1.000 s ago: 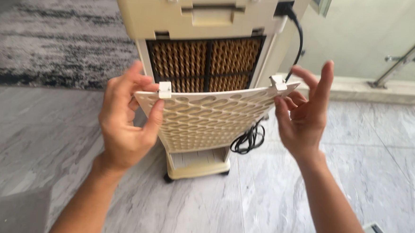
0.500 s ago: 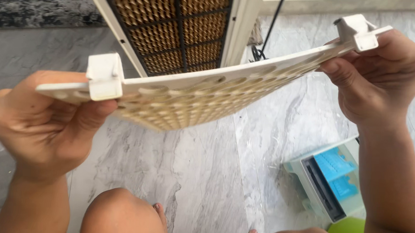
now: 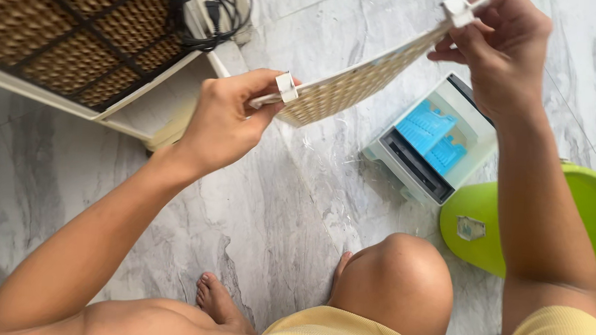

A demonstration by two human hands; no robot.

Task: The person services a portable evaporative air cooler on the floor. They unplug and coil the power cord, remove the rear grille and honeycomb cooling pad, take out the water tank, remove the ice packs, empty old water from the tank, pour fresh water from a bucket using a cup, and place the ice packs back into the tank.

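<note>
- Grey marble floor [image 3: 255, 206] lies below the cream grille panel [image 3: 357, 82] — I see it tilted.
- Left hand [image 3: 226, 119] clamps its near corner; right hand [image 3: 505, 46] pinches its far corner.

**Bare Arms, Bare Feet, Yellow Ribbed Shorts**

The person's left hand [image 3: 222, 119] and right hand [image 3: 504, 52] are bare: no gloves, rings, watch or bracelets show. Both forearms are uncovered along their whole visible length, with no sleeve in view on either arm. The fingers [image 3: 265, 84] have short, plain nails without polish. The only clothing seen is a pair of pale yellow shorts [image 3: 344, 333] in a finely ribbed knit, running along the lower edge of the view and covering the upper thighs. Below the shorts the knee [image 3: 401, 282] is bare. The foot [image 3: 219, 303] is bare too, with no sock or sandal, and its toes are unpainted.
</note>
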